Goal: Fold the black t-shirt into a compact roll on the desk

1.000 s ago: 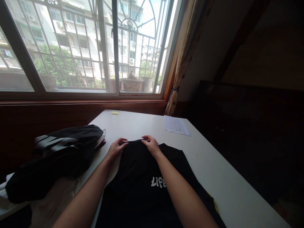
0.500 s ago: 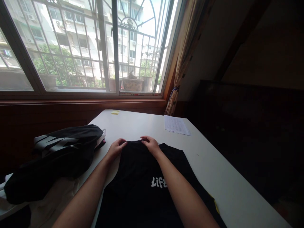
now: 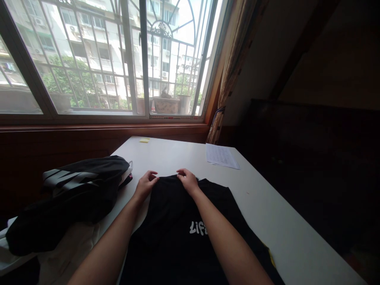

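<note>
A black garment (image 3: 172,221) with white lettering lies spread over the white table (image 3: 175,152), its far edge between my hands. At the far left corner of that edge is my left hand (image 3: 146,185), thumb on the cloth and index finger raised apart from it. My right hand (image 3: 187,180) touches the same edge further right, its thumb on the fabric and its fingers parted. Neither hand shows a closed grip. My right forearm covers part of the lettering.
Piled at the left are dark and white clothes (image 3: 86,194). Papers (image 3: 222,156) lie at the table's back right, and a yellow note (image 3: 144,140) near its far edge. Behind stand a barred window and a tied curtain (image 3: 218,118).
The fingers of both hands have lifted and parted slightly at the garment's far edge. The garment lies almost as before.
</note>
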The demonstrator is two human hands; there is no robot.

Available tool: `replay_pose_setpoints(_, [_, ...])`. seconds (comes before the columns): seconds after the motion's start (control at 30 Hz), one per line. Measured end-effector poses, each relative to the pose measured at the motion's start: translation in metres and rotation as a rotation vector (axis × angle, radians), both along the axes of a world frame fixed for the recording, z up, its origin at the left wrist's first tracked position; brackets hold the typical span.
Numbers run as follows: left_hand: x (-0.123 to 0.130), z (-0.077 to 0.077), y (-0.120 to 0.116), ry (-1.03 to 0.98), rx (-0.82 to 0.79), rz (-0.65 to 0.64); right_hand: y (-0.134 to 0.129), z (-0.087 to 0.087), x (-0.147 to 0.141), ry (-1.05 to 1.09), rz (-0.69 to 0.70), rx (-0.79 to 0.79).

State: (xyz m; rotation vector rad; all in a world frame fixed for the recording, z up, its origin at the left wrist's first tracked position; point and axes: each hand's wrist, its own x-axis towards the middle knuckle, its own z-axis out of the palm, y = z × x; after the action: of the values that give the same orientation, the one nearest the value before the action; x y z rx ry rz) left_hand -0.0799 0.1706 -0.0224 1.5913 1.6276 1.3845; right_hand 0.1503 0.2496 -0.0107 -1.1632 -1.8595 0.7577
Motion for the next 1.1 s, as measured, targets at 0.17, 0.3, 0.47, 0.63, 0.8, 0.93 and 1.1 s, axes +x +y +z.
replay_pose_setpoints(0.17, [0.007,-0.002,0.002,0.213,0.025,0.047,-0.001,-0.004,-0.003,-0.141,-0.025,0.069])
replay_pose_setpoints(0.3, [0.009,-0.004,0.004,0.359,0.038,0.074,-0.002,-0.006,-0.006,-0.247,-0.021,0.120])
replay_pose_setpoints(0.47, [0.006,-0.007,0.005,0.461,0.029,0.131,-0.002,-0.008,-0.010,-0.326,-0.042,0.172])
replay_pose_setpoints(0.63, [0.004,-0.011,0.007,0.521,0.026,0.189,-0.004,-0.008,-0.012,-0.364,-0.070,0.240])
replay_pose_setpoints(0.8, [0.004,-0.013,0.007,0.559,0.037,0.214,-0.001,-0.005,-0.001,-0.366,-0.111,0.308])
replay_pose_setpoints(0.93, [0.005,-0.012,0.006,0.572,0.048,0.223,0.010,0.003,0.033,-0.356,-0.149,0.359])
replay_pose_setpoints(1.1, [0.007,-0.009,0.005,0.566,0.056,0.220,0.019,0.018,0.102,-0.338,-0.231,0.410])
